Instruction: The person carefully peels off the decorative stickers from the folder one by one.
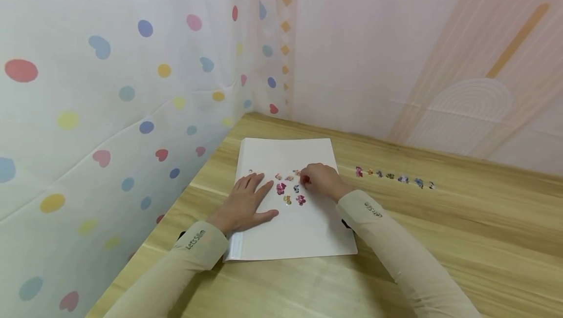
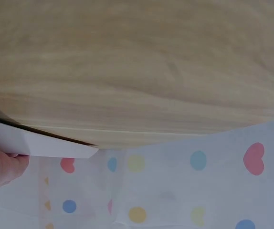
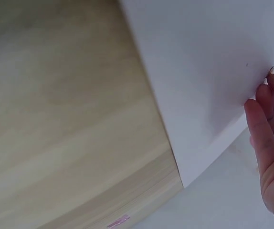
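Note:
A white folder-like sheet lies on the wooden table, with several small shiny, colourful stickers clustered at its middle. My left hand rests flat on the sheet's left side, fingers spread, beside the cluster; the left wrist view catches part of that hand at the sheet's edge. At the cluster's right, my right hand has its fingers curled down to the sheet. In the right wrist view, the thumb and a finger of that hand pinch a tiny sticker, mostly hidden by the fingertips.
To the right of the sheet, a row of several more stickers lies on the wooden table. A dotted curtain hangs along the left side, and a pale pink curtain hangs behind the table.

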The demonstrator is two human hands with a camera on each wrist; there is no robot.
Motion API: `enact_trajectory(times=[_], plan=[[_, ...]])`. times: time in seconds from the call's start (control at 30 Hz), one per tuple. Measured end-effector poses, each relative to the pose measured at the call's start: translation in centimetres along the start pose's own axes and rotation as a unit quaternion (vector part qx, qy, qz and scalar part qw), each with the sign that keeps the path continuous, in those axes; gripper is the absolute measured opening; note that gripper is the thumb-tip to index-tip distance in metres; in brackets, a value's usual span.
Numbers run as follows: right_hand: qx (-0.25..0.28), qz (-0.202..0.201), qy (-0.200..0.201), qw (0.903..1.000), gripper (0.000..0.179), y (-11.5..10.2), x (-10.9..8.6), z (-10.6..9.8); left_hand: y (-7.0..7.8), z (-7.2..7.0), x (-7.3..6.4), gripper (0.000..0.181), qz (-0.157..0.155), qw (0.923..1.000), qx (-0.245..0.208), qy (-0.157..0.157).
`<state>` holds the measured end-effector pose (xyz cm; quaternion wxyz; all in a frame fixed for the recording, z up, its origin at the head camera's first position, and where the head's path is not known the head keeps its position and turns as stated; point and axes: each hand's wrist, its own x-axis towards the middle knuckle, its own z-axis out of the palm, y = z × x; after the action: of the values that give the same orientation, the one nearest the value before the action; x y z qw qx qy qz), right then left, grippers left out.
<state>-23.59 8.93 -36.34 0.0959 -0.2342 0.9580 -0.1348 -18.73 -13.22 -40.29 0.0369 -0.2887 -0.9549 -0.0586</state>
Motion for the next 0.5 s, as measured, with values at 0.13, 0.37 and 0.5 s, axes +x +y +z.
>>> enact_trajectory(times=[0.13, 0.37, 0.5], plan=[[0.0, -0.003, -0.003, 1.0, 0.007, 0.15, 0.04, 0.07, 0.04, 0.1, 0.03, 0.073, 0.0, 1.0, 0.003, 0.005], [-0.01, -0.036, 0.023, 0.999, 0.005, 0.32, -0.37, 0.16, -0.03, 0.29, 0.03, 0.072, 0.004, 0.9999, 0.005, 0.013], [-0.019, -0.059, 0.048, 0.997, 0.006, 0.35, -0.41, 0.03, -0.07, 0.02, 0.1, 0.07, 0.013, 0.9994, 0.002, 0.033]])
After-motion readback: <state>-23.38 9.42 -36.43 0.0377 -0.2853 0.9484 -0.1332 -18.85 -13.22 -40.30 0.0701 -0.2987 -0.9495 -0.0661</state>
